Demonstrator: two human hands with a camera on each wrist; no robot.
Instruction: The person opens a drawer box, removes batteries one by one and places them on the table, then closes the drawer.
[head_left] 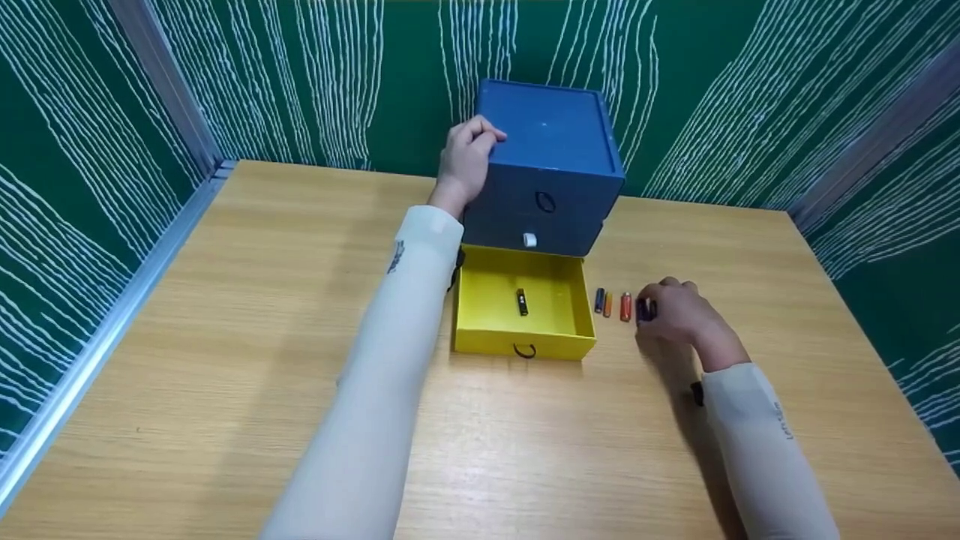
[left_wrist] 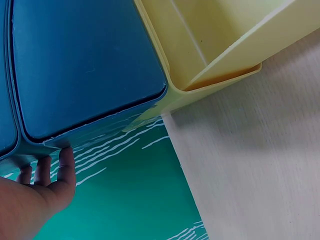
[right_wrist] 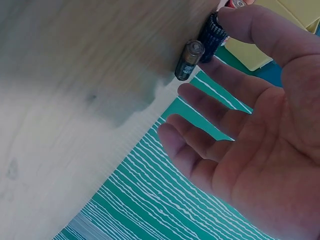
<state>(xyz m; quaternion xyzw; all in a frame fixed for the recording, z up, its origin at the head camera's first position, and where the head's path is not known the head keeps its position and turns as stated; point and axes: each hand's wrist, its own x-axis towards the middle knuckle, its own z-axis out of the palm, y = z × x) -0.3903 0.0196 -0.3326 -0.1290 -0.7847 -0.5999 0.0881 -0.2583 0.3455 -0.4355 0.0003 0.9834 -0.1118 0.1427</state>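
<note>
My left hand (head_left: 466,157) rests against the left side and top edge of a blue drawer cabinet (head_left: 551,127); its fingers (left_wrist: 66,170) touch the cabinet's side in the left wrist view. At the bottom, a yellow drawer (head_left: 525,341) is pulled out with one black battery (head_left: 522,301) lying in it. To the drawer's right, my right hand (head_left: 679,311) pinches a dark blue battery (right_wrist: 212,37) between thumb and forefinger, its other fingers loosely spread. Another dark battery (right_wrist: 189,60) stands beside it. A dark battery (head_left: 599,300), an orange battery (head_left: 607,304) and a red battery (head_left: 625,307) are left of that hand.
The cabinet stands at the back of a wooden table (head_left: 225,315), near a green wall (head_left: 412,90) with white streaks. A black loop handle (head_left: 545,202) and a white knob (head_left: 529,240) are on the cabinet's front. The yellow drawer has a dark loop handle (head_left: 525,352).
</note>
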